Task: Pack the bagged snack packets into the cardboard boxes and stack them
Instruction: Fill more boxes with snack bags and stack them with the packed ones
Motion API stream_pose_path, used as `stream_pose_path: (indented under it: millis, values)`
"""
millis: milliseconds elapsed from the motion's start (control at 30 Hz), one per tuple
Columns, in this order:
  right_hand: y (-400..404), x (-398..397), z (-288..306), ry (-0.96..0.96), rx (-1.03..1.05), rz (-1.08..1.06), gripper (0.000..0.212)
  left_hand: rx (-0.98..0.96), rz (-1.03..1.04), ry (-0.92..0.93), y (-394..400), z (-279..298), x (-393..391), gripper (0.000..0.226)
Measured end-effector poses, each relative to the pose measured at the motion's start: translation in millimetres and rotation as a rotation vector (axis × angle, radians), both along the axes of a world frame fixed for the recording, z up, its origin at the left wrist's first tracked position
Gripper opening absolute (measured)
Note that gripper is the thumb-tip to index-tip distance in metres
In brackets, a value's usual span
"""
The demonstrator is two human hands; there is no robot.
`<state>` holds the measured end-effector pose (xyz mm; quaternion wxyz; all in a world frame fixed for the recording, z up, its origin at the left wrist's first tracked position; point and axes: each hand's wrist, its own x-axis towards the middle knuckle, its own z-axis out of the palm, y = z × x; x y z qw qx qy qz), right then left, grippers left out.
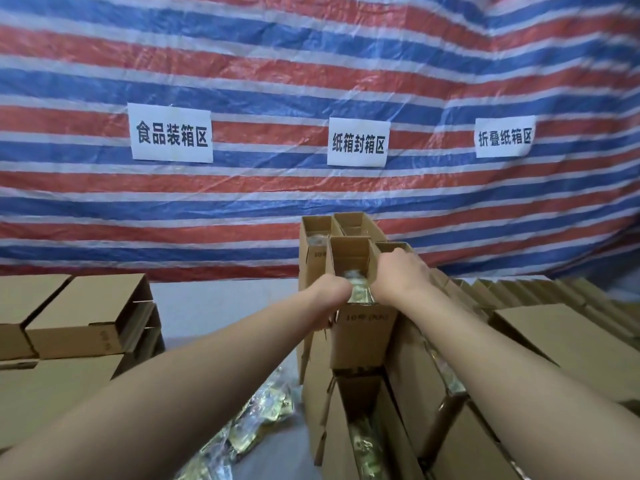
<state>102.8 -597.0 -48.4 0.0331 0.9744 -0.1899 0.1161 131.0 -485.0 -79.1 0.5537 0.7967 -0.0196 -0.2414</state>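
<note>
Loose packets [263, 414] nearest; both hands [332, 296] [398, 271] at top box [363, 327] rim.

**Just the one head cam here**

It sat up at head height, faced forward and slightly down, close over the stacked boxes [360, 306], with the striped tarp wall [311, 64] filling the upper half. No second view to overlap.
</note>
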Motion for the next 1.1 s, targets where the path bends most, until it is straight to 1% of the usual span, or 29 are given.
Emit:
stream_pose_path:
  millis: [100,200,300,433,500,600,667,733,800,867,967,1100]
  values:
    - [-10,11,-13,0.071,-0.099,0.020,0.034,-0.015,0.009,0.037,-7,-9,3,0.020]
    - [-19,17,-23,0.090,-0.094,0.029,0.039,-0.024,0.052,0.043,-12,-14,4,0.026]
    - [-24,20,-29,0.090,-0.085,0.035,0.039,-0.032,0.056,0.052,-16,-17,5,0.028]
    - [-27,24,-30,0.061,-0.054,0.050,0.036,-0.031,0.065,0.059,-19,-17,8,0.016]
    - [-28,25,-30,0.052,-0.038,0.054,0.034,-0.038,0.074,0.063,-22,-16,8,0.014]
    - [-30,26,-30,0.059,-0.008,0.055,0.034,0.001,0.083,0.096,-21,-18,11,0.019]
    - [-29,26,-32,0.053,0.025,0.058,0.032,0.012,0.059,0.099,-23,-22,14,0.017]
    - [-28,26,-35,0.037,0.067,0.062,0.027,0.002,0.028,0.089,-23,-25,14,0.036]
    - [-28,26,-36,0.025,0.111,0.061,0.021,0.016,0.003,0.076,-22,-27,14,0.048]
    - [-29,26,-35,0.022,0.123,0.060,0.016,0.017,-0.010,0.059,-19,-26,15,0.055]
    - [-30,26,-32,0.019,0.122,0.058,0.014,0.013,-0.008,0.032,-12,-25,17,0.064]
    - [-27,25,-26,0.021,0.100,0.049,0.012,0.040,-0.008,0.016,0,-26,17,0.068]
